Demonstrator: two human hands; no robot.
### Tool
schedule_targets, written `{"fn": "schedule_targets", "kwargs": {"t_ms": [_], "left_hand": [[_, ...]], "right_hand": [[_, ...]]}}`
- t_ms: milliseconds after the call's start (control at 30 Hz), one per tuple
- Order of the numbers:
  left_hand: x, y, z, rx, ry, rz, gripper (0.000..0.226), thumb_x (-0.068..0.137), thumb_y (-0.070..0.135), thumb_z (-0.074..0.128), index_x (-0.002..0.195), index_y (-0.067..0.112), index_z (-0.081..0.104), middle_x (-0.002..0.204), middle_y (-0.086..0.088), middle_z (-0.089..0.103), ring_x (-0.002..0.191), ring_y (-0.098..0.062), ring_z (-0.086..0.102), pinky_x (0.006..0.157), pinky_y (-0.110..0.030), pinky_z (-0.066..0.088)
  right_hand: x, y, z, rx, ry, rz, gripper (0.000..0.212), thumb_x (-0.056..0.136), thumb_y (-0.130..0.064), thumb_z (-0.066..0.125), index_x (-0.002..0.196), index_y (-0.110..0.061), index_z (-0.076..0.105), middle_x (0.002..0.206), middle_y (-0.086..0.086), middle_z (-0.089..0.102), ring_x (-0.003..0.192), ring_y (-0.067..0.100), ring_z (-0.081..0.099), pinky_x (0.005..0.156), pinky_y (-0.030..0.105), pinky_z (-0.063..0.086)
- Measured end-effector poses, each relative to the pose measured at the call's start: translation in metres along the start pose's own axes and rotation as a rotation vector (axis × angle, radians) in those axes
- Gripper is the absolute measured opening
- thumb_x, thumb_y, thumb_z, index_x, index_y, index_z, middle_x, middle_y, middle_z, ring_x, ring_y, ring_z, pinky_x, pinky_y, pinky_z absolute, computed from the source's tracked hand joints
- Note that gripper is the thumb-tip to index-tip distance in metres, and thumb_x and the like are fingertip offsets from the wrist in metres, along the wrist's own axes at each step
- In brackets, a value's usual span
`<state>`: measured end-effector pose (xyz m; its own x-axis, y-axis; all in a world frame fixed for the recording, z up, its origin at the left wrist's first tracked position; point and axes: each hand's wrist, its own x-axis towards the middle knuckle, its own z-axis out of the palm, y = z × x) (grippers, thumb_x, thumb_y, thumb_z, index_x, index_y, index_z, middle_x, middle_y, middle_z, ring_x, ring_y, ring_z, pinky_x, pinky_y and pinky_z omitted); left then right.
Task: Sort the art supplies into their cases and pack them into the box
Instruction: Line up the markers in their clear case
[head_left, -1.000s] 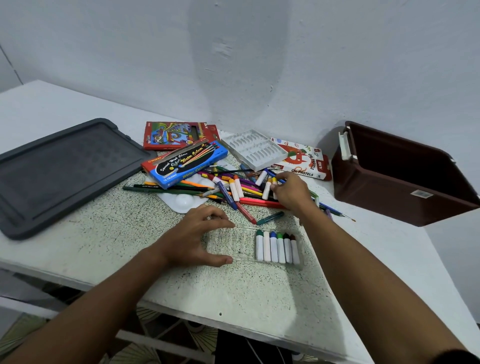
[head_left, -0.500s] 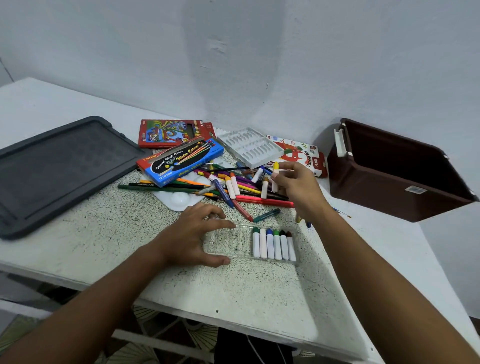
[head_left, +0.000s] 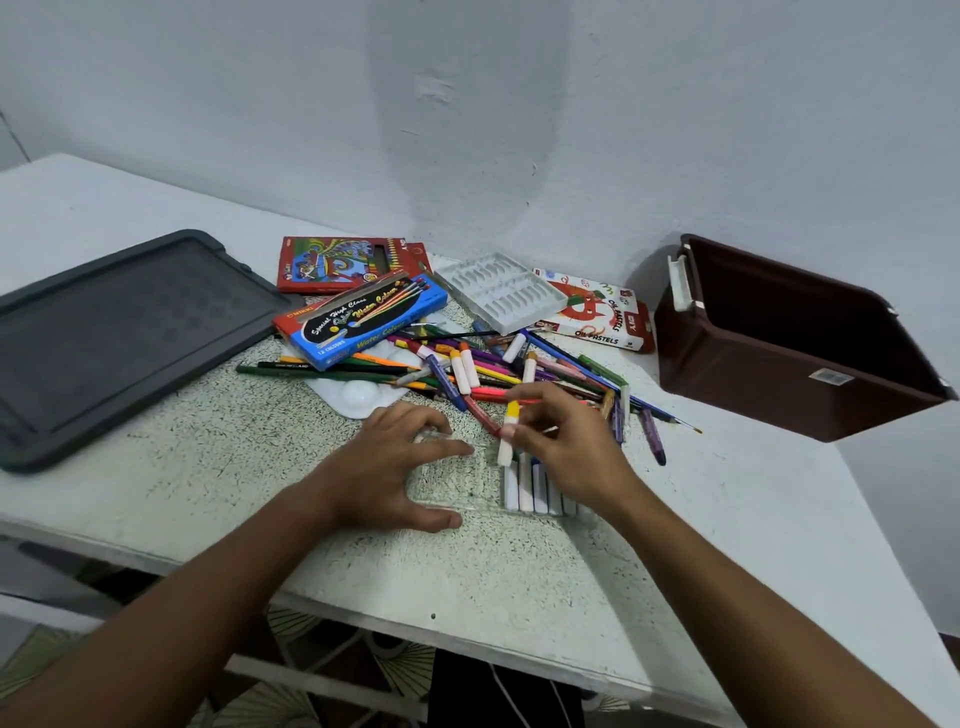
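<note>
Over the clear case (head_left: 457, 478) at the tabletop's (head_left: 208, 467) near edge, right hand (head_left: 566, 452) pinches a yellow-capped marker (head_left: 507, 434) in its fingers (head_left: 524, 423). Left hand (head_left: 387, 467) rests spread on the case's bare left end, fingers straight, pinning it. Marker's long axis runs near-far, cap away from the person, white barrel tip down and toward them, just left of the row of markers (head_left: 527, 488) already in. Best move, likely: lay it parallel to the row, flush against the leftmost one, caps matched, left hand holding the case steady.
</note>
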<state>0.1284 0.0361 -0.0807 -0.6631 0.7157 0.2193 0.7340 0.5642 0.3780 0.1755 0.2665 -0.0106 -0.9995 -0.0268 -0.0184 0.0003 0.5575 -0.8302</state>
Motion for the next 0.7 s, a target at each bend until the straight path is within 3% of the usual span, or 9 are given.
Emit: {"fn": "schedule_targets", "kwargs": {"t_ms": [300, 533, 700], "left_hand": [[0.000, -0.001, 0.001, 0.009, -0.004, -0.002, 0.074, 0.069, 0.081, 0.054, 0.132, 0.041, 0.052, 0.124, 0.006, 0.046, 0.120, -0.013, 0.037, 0.096, -0.029, 0.025], [0.000, -0.001, 0.002, 0.007, 0.032, 0.010, 0.073, 0.069, 0.079, 0.056, 0.131, 0.039, 0.055, 0.113, 0.005, 0.045, 0.112, -0.014, 0.042, 0.093, -0.031, 0.030], [0.000, -0.002, 0.002, 0.028, 0.001, -0.004, 0.075, 0.069, 0.079, 0.056, 0.134, 0.041, 0.052, 0.115, 0.007, 0.044, 0.113, -0.012, 0.040, 0.093, -0.028, 0.026]], "right_hand": [[-0.007, 0.006, 0.011, -0.102, 0.022, -0.006, 0.033, 0.088, -0.026, 0.069, 0.117, -0.031, 0.055, 0.089, -0.011, 0.063, 0.078, -0.002, 0.058, 0.058, 0.004, 0.041], [-0.007, 0.014, 0.014, -0.305, -0.009, -0.098, 0.036, 0.086, -0.035, 0.069, 0.121, -0.029, 0.061, 0.103, -0.015, 0.054, 0.100, 0.008, 0.050, 0.084, 0.027, 0.045], [-0.009, 0.018, 0.014, -0.370, -0.037, -0.121, 0.040, 0.087, -0.037, 0.067, 0.124, -0.025, 0.062, 0.107, -0.017, 0.049, 0.109, 0.007, 0.042, 0.092, 0.029, 0.042]]}}
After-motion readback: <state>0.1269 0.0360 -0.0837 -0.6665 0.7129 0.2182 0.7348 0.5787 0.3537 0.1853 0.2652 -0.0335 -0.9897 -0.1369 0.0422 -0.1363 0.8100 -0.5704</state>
